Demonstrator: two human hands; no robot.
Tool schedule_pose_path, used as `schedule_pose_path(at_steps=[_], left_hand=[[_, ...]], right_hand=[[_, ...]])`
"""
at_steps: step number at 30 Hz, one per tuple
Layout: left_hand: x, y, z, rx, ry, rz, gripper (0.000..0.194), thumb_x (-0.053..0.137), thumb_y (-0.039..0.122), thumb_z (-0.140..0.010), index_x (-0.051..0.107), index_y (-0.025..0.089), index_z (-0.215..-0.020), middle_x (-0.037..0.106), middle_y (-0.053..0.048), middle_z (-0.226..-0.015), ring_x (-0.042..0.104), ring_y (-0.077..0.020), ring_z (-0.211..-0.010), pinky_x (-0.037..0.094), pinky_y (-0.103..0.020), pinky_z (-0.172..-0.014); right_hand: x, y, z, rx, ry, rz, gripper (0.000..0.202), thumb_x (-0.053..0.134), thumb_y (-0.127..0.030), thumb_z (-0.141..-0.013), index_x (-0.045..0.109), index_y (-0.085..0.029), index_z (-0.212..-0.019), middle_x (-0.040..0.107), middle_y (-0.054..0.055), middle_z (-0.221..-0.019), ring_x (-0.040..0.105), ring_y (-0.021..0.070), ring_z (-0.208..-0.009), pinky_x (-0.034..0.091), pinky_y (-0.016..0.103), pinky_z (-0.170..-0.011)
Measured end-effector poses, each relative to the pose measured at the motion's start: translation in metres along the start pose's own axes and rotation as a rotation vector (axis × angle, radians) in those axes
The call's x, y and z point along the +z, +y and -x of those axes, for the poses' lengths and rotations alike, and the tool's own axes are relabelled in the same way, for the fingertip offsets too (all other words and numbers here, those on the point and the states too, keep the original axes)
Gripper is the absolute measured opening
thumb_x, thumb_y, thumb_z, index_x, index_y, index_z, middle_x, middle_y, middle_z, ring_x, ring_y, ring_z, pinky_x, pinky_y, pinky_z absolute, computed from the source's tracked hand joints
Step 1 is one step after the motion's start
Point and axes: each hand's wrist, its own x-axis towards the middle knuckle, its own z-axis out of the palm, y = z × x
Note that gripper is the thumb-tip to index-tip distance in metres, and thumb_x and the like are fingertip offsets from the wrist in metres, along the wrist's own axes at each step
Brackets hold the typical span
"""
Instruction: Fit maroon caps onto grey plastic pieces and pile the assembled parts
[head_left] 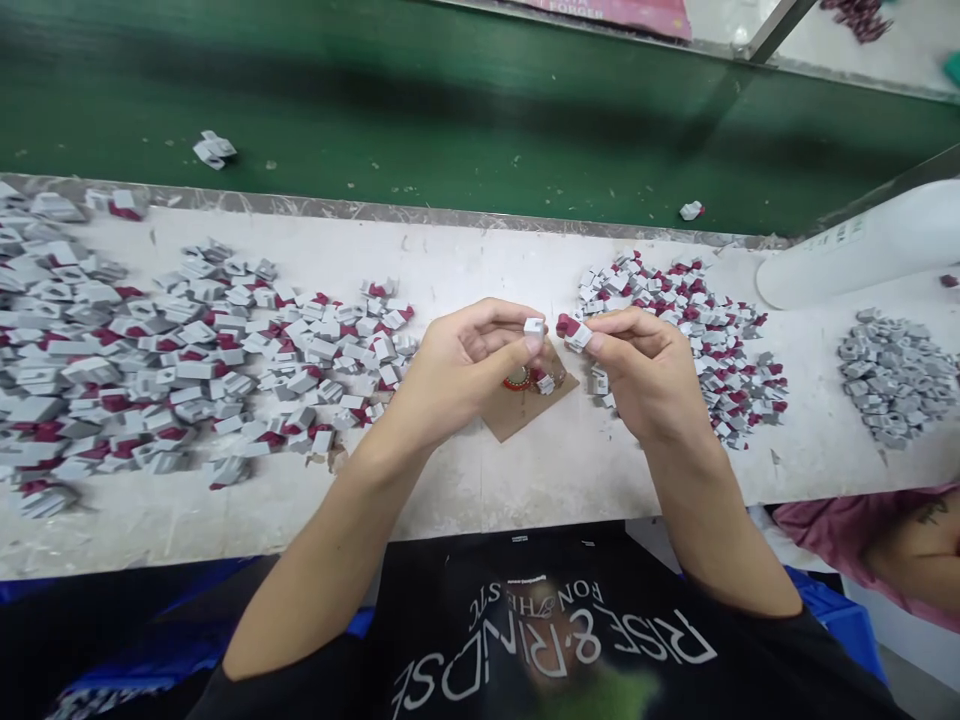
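Note:
My left hand point(480, 360) pinches a small light grey plastic piece point(534, 327) between thumb and fingertips. Just to its right, my right hand point(645, 360) grips a grey and dark red plastic piece point(574, 331), its red end turned toward the left hand. The two pieces are close but apart. Below them on the table lies a brown cardboard square point(510, 415), partly hidden by my left hand. On it are a red round item point(517, 379) and another grey and red piece point(546, 382).
A wide pile of grey and red pieces point(172, 370) spreads over the left; another pile point(720, 350) lies by my right hand. Farther right are all-grey pieces point(892, 375) and a white cylinder point(862, 245). A green belt point(450, 110) runs behind. Someone's pink sleeve point(832, 530) shows at right.

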Motion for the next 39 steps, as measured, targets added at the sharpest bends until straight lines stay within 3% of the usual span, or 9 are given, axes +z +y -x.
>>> schedule_pose_path(at_steps=[8, 18, 30, 35, 39], left_hand=[[0.006, -0.001, -0.005, 0.025, -0.032, 0.038, 0.017, 0.088, 0.026, -0.101, 0.085, 0.019, -0.116, 0.090, -0.009, -0.108, 0.088, -0.0231, -0.095, 0.073, -0.035, -0.088], [0.005, -0.006, -0.007, 0.034, -0.043, 0.034, 0.023, 0.090, 0.037, -0.100, 0.086, 0.021, -0.116, 0.090, -0.010, -0.111, 0.087, -0.0259, -0.102, 0.073, -0.037, -0.090], [0.003, 0.005, -0.007, 0.068, -0.102, -0.115, 0.010, 0.088, 0.024, -0.097, 0.086, 0.020, -0.107, 0.090, -0.008, -0.106, 0.087, -0.0249, -0.097, 0.073, -0.036, -0.089], [-0.001, 0.004, -0.019, 0.044, -0.148, -0.108, 0.009, 0.086, 0.030, -0.099, 0.084, 0.024, -0.106, 0.090, -0.007, -0.103, 0.088, -0.0269, -0.096, 0.074, -0.040, -0.088], [-0.006, 0.004, -0.046, 0.024, -0.199, -0.151, 0.013, 0.087, 0.038, -0.098, 0.083, 0.026, -0.104, 0.090, -0.007, -0.098, 0.087, -0.0285, -0.088, 0.072, -0.042, -0.082]], right_hand=[[0.001, -0.002, -0.004, 0.051, -0.027, -0.038, 0.012, 0.099, -0.028, -0.082, 0.092, -0.031, -0.090, 0.086, 0.000, -0.090, 0.079, 0.0201, -0.085, 0.066, 0.037, -0.082], [-0.001, -0.002, -0.005, 0.070, -0.038, 0.004, 0.015, 0.101, -0.037, -0.083, 0.091, -0.030, -0.091, 0.087, 0.002, -0.090, 0.080, 0.0215, -0.085, 0.068, 0.039, -0.080], [-0.005, -0.007, -0.008, 0.023, -0.146, 0.060, 0.013, 0.102, -0.033, -0.083, 0.090, -0.027, -0.086, 0.088, 0.004, -0.095, 0.083, 0.0216, -0.085, 0.071, 0.037, -0.075], [-0.004, -0.002, -0.019, 0.062, -0.159, 0.064, 0.010, 0.099, -0.030, -0.082, 0.089, -0.028, -0.084, 0.088, 0.004, -0.094, 0.082, 0.0213, -0.082, 0.070, 0.037, -0.074], [-0.009, 0.002, -0.037, 0.073, -0.164, 0.090, 0.017, 0.098, -0.038, -0.081, 0.089, -0.026, -0.089, 0.089, 0.006, -0.096, 0.083, 0.0221, -0.087, 0.069, 0.037, -0.079]])
